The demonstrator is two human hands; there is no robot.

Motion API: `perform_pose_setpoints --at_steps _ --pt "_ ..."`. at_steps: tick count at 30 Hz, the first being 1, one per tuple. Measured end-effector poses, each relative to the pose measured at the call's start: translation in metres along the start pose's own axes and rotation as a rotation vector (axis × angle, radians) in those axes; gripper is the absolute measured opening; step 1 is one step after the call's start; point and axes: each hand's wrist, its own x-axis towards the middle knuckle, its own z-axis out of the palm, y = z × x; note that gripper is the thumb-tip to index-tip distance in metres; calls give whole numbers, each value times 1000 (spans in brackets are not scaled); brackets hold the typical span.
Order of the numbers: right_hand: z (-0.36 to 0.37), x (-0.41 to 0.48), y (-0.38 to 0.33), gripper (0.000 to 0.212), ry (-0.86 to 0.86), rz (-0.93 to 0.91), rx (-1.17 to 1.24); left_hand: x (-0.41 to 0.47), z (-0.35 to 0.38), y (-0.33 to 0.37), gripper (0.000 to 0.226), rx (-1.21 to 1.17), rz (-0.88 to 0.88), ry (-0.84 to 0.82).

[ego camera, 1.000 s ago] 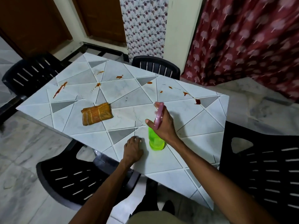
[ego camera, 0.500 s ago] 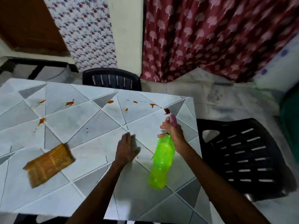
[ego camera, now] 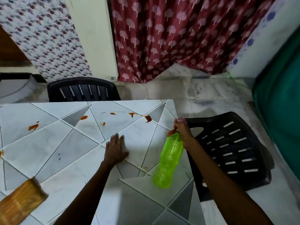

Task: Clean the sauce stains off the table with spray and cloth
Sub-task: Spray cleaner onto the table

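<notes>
we see the spray bottle (ego camera: 168, 158) tilted over the right side of the table (ego camera: 65, 143). its long axis runs from the base, low and nearer to us, up to the neck and pink head at the far end. the head end points toward the far right corner, where the sauce stains (ego camera: 148, 118) lie. the bottle is translucent bright green plastic, round, smooth and slightly waisted. the tabletop is glossy, with pale marbled and grey triangles split by thin dark lines, and the stains are orange-red blobs and streaks scattered along its far part. the cloth (ego camera: 19, 203) is a folded orange-brown rectangle with fine stripes, blurred, at the near left corner, well apart from both hands.

our right hand (ego camera: 181, 132) curls round the bottle's neck and covers most of the pink head. our left hand (ego camera: 116, 149) lies flat on the table, palm down, fingers straight and close together, holding nothing.
</notes>
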Motion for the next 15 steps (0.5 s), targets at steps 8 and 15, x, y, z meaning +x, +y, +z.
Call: perform_pose_setpoints --at_steps 8,15 --pt "72 -2 7 19 -245 61 -51 -9 -16 -39 103 9 -110 50" --pt "157 -21 32 6 -388 81 -152 -36 -27 -94 104 -54 -222 78"
